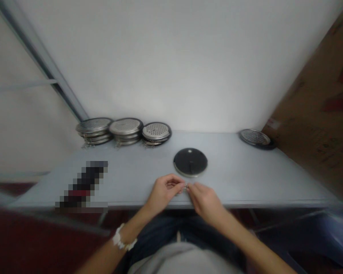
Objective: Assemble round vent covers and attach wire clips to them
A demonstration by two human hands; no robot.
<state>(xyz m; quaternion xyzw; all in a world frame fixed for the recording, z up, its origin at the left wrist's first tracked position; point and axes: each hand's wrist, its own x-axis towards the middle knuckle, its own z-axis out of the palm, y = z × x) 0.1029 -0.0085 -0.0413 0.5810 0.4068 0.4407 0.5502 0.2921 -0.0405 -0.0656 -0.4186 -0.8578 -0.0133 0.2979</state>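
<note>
pinching a metal bit with left hand, right hand

**Two bare hands meet at centre**

The left hand and right hand face each other, their curled fingertips close together at the middle. The bare left forearm rises from near left, the bare right forearm from near right.

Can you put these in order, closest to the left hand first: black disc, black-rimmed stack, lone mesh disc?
From the left hand:
1. Black disc, mid-table.
2. Black-rimmed stack, back edge.
3. Lone mesh disc, far right corner.
</note>
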